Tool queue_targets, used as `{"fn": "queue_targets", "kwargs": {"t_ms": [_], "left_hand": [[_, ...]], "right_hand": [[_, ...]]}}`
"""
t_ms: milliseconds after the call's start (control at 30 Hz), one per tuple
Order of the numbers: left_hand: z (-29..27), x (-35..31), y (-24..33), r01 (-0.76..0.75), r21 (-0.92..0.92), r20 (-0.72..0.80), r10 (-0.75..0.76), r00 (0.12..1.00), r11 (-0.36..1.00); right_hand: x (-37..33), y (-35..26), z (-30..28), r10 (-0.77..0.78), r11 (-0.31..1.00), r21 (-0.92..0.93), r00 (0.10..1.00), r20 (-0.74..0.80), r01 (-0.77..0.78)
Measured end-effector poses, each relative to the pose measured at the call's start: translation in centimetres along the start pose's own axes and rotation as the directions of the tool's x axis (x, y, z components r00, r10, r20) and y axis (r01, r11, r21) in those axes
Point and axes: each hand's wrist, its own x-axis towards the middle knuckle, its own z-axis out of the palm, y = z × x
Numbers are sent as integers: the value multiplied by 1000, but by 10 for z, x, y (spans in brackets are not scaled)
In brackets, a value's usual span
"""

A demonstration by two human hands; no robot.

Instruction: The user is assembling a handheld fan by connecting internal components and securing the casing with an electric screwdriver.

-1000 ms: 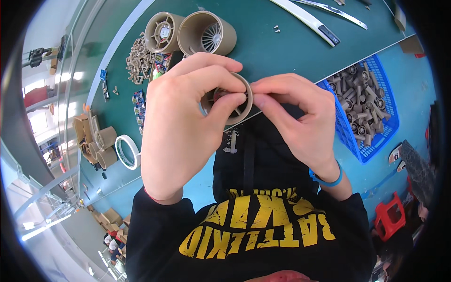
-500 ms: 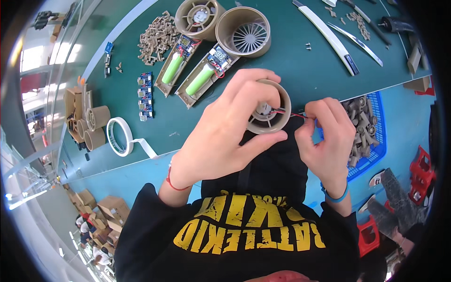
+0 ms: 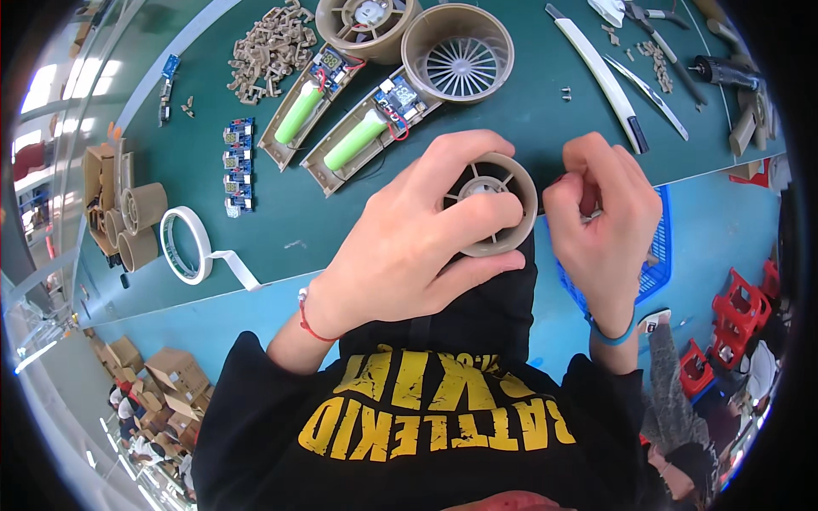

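Observation:
A tan round fan housing [image 3: 528, 191] with spokes and a central hub sits in my left hand [image 3: 405, 226]. My left thumb presses its near rim, and the index finger reaches across its opening. Close to its right side, my right hand [image 3: 607, 213] is closed with the fingers curled in; whatever they may hold is hidden. No wire shows between the housing and this hand. Beyond lie two tan handle shells with green battery cells [image 3: 298, 112] [image 3: 356, 143], small circuit boards and red wires. They join a larger spoked fan housing [image 3: 383, 53] and a grille-bottomed one [image 3: 504, 72].
On the green table [image 3: 324, 230] are a heap of small tan parts [image 3: 271, 53], a column of blue circuit boards [image 3: 239, 166], a white tape roll [image 3: 186, 247] and a white curved strip [image 3: 596, 72]. A blue basket [image 3: 656, 272] stands below the table edge.
The red and dark wires, earlier pinched in my right fingers, no longer show. My right hand has curled further, and my left index finger has moved across the housing's opening. The view has shifted slightly.

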Motion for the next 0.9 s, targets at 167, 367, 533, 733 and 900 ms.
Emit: {"fn": "queue_targets", "kwargs": {"t_ms": [167, 367, 533, 733, 900], "left_hand": [[0, 0, -4, -44, -1, -1, 44, 999, 999], [4, 1, -5, -34, -10, -63, 33, 997, 999], [1, 2, -1, -13, 33, -30, 14, 999, 999], [-1, -2, 3, -16, 15, 12, 16, 1000, 1000], [4, -3, -1, -63, -69, -48, 60, 997, 996]], "right_hand": [[-11, 4, 3, 0, 1000, -6, 1000, 22, 0], [-27, 2, -12, 34, 999, -35, 989, 146, -29], [-27, -1, -15, 19, 999, -33, 988, 155, -14], [-30, -1, -13, -106, 984, -120, 975, 197, 132], [-35, -4, -13, -152, 984, -52, 949, 276, 172]]}}
